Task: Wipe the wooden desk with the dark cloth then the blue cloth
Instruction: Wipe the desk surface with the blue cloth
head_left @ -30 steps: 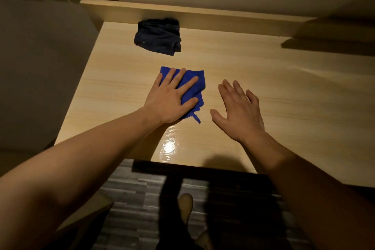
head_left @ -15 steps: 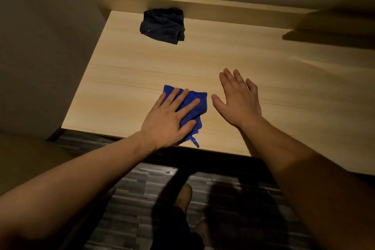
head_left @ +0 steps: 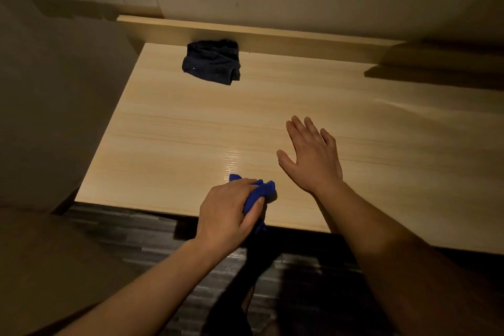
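My left hand point(head_left: 229, 213) bunches the blue cloth point(head_left: 259, 194) at the table's point(head_left: 177, 139) near edge — a corner hangs over the lip. Right hand point(head_left: 311, 155) open, flat, braced on the wood. Dark cloth point(head_left: 211, 63) parked against the back rail (apparently done with). Risk: balled cloth wipes a narrow strip — or slips off the edge.

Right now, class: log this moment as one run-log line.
left hand: bunching blue cloth at desk near edge | right hand: open, flat | dark cloth: lying at back, untouched
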